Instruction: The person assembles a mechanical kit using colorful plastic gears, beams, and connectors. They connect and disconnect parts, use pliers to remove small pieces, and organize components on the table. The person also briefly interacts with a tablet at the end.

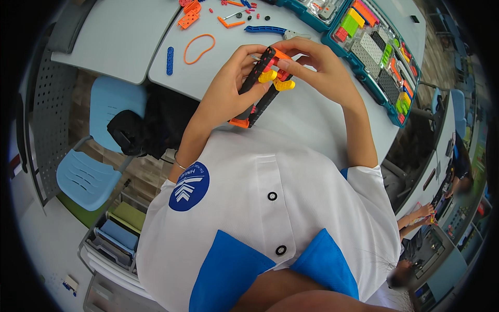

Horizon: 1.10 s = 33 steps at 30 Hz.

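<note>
Between my two hands, above the table's near edge, is a frame built of plastic construction pieces (266, 101), with black beams, orange ends, and red and yellow parts. My left hand (231, 78) is closed round its left beam, thumb along the near side. A thin grey rod sticks out by the left fingertips. My right hand (317, 60) pinches the frame's far end, thumb and fingers at the orange and red parts. Two yellow pieces (284, 85) jut toward me below the right thumb. The palms hide part of the frame.
On the table (317, 122) lie an orange rubber band (200, 49), a blue beam (170, 61), a blue-handled tool (265, 29) and several small loose parts. A teal parts case (403, 112) stands open at right. Light blue chairs (88, 179) are at left. Another person's hands (423, 213) work far right.
</note>
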### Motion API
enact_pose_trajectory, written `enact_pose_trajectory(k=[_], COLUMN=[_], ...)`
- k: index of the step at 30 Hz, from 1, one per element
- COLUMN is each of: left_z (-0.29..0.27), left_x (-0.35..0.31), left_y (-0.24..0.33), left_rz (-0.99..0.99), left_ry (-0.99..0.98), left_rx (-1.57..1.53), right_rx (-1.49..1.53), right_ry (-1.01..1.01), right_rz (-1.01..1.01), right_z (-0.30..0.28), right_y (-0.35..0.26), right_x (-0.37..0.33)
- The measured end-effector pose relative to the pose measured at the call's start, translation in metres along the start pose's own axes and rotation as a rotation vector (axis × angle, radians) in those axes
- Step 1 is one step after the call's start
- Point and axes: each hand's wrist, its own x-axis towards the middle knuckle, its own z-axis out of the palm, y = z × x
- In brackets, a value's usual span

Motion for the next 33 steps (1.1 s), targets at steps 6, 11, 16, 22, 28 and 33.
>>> enact_pose_trajectory(k=[6,11,16,22,28,33], left_z=[0.009,0.004,0.008,0.016,0.015,0.014], left_x=[0.003,0.006,0.002,0.0,0.003,0.006], left_y=[0.02,0.023,0.031,0.035,0.031,0.02], left_rz=[-0.156,-0.233,-0.072,0.0,-0.02,-0.096], left_ry=[0.115,0.068,0.114,0.213,0.222,0.251], left_rx=[-0.106,-0.163,-0.034,-0.03,-0.012,-0.283], right_rx=[0.092,0.141,0.263,0.22,0.321,0.388], right_ry=[0.011,-0.126,-0.073,0.012,-0.023,-0.098], right_rz=[0.079,0.146,-0.025,0.056,0.014,0.156], right_z=[0.004,-0.002,0.005,0.006,0.005,0.011], right_y=[-0.011,-0.015,-0.005,-0.018,-0.013,-0.008], right_x=[-0.008,-0.012,-0.008,-0.008,-0.008,-0.01])
